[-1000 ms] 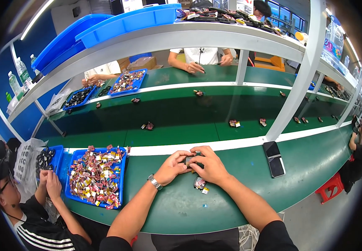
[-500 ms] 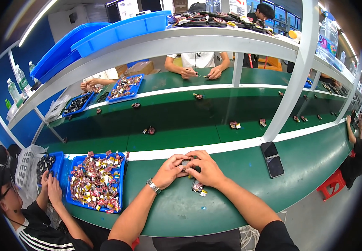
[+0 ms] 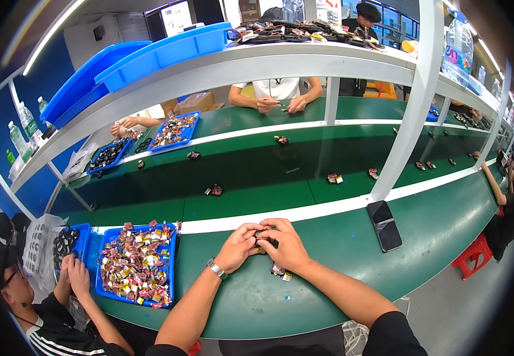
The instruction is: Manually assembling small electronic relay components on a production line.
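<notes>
Here the left hand and right hand are pinching one small dark part together above the green bench; keeping fingertips close steadies it.

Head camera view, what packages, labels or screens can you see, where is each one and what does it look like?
Phone: flat on the green table right of the hands, dark rectangle, screen off.
Monitor: above the top shelf, lit pale screen in a dark frame.
Water jug: top shelf at right, clear, with a pink and blue label.
Bottles: far left, clear with green labels.
Cardboard box: behind the belt, brown.
</notes>
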### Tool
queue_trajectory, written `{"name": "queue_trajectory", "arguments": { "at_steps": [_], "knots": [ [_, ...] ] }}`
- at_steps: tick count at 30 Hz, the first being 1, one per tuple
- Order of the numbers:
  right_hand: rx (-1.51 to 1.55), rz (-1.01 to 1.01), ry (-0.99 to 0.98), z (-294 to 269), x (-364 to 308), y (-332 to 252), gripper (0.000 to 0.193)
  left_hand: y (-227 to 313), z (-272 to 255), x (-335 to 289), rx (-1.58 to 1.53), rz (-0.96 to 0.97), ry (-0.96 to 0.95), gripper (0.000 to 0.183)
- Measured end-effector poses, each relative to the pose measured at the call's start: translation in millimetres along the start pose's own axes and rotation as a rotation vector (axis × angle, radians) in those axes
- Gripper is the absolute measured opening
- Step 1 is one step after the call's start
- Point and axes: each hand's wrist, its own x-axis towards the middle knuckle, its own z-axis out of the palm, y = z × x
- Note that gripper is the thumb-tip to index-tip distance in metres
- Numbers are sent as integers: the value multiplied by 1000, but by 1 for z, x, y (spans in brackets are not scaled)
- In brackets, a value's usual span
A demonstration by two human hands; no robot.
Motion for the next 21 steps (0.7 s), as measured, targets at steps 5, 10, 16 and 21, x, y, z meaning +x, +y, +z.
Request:
{"name": "queue_trajectory", "arguments": {
  "at_steps": [5, 10, 16, 21],
  "knots": [
    [-68, -52, 45, 0, -2, 2, 13, 0, 3, 0, 0, 5, -5, 31],
    [-135, -131, 104, 4, -1, -1, 16, 1, 5, -2, -13, 45, 46, 29],
    [11, 33, 88, 8, -4, 3, 13, -1, 3, 2, -14, 60, 56, 28],
    [86, 144, 71, 13, -7, 6, 14, -1, 4, 2, 0, 62, 55, 27]
  ]
}}
